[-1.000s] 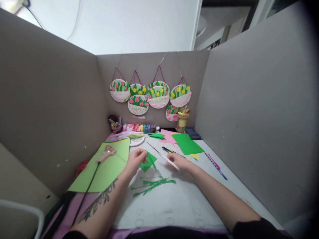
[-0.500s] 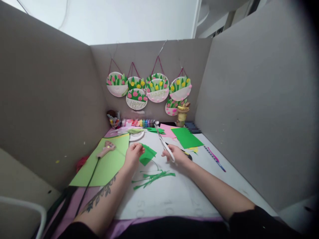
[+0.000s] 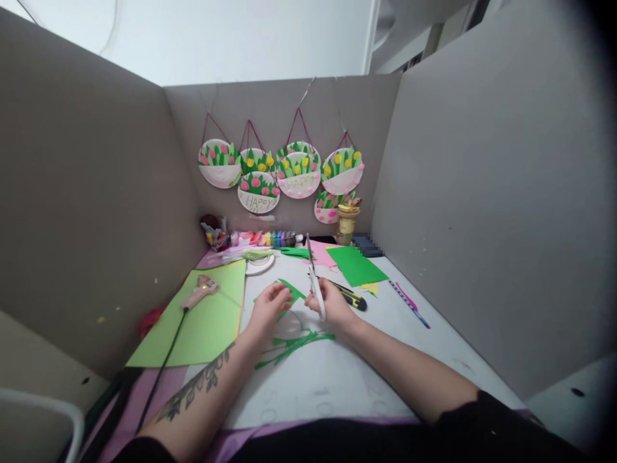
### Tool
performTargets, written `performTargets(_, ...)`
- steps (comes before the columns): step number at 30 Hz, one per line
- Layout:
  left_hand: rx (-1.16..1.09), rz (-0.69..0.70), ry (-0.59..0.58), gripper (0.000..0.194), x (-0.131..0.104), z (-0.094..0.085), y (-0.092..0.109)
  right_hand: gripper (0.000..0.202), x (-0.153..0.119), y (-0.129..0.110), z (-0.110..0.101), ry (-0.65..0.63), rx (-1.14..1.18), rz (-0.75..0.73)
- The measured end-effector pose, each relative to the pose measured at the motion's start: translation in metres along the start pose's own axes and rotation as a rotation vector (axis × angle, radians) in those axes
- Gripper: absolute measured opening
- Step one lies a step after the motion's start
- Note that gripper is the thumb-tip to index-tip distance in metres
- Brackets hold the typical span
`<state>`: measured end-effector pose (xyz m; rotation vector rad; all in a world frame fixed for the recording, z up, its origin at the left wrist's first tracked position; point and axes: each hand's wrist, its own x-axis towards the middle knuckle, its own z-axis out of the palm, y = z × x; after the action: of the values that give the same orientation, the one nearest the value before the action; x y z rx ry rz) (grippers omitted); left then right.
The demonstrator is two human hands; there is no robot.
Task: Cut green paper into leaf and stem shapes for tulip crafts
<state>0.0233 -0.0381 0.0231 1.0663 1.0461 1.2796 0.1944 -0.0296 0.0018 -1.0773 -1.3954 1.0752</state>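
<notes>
My left hand has its fingers curled at a small piece of dark green paper; the hand hides much of it and the exact grip. In my right hand is a pair of scissors with white handles, blades pointing up and away from me. Thin green paper strips lie in a loose heap on the table just below both hands. Right beside the right hand rests a black and yellow utility knife.
A glue gun lies on light green sheets, its cord running toward me. At the right are a dark green sheet and a striped pen. Paint bottles line the back; paper-plate flower baskets hang above. Grey partitions enclose the table.
My left hand has turned and now covers more of the green paper. The scissors have swung more upright, closer to the paper. The whole view has shifted slightly.
</notes>
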Motion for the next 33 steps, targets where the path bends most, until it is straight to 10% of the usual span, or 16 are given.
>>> performTargets(9,0.328,0.081,-0.036,0.028,-0.004,0.004,-0.009,0.034,0.002,0.002,0.001,-0.091,-0.035,0.047)
performTargets(18,0.067,0.053,0.176,0.032,0.012,-0.012,0.001,0.028,0.022,0.005,-0.036,-0.025,-1.074,0.123)
performTargets(33,0.083,0.078,0.136,0.038,0.008,-0.008,-0.003,0.035,0.016,0.007,-0.039,-0.272,-1.223,-0.01)
